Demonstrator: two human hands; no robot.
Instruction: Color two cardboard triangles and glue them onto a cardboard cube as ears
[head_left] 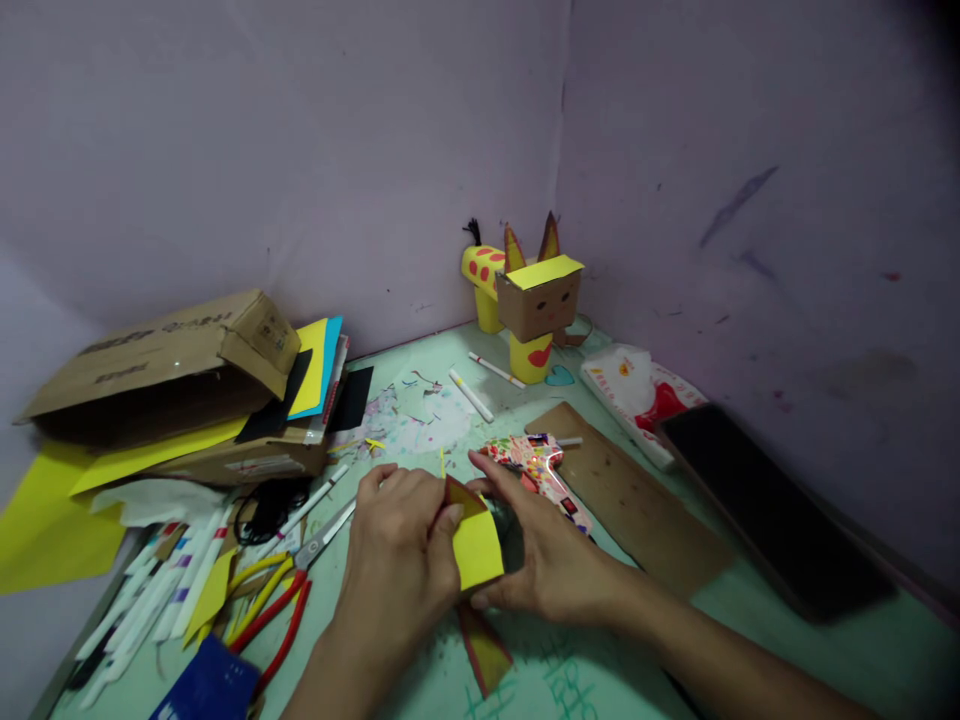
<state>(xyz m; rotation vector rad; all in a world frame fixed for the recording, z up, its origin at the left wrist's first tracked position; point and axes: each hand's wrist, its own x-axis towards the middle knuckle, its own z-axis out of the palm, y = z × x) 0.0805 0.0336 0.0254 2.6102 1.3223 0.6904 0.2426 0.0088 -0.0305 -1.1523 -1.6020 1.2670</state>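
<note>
Against lilac walls (300, 150), yellow paper (478, 552) is pinched by the left hand (405, 540); whether it is gripped by the curved right hand (559, 560) cannot be told.

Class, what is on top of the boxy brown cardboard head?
A yellow paper sheet; behind it, two pointed brown-and-yellow ears. Whatever the sheet covers cannot be seen.

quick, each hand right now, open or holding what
Left hand: closed, holding the yellow paper.
Right hand: partly curled at its edge; whether it grips cannot be told.
</note>
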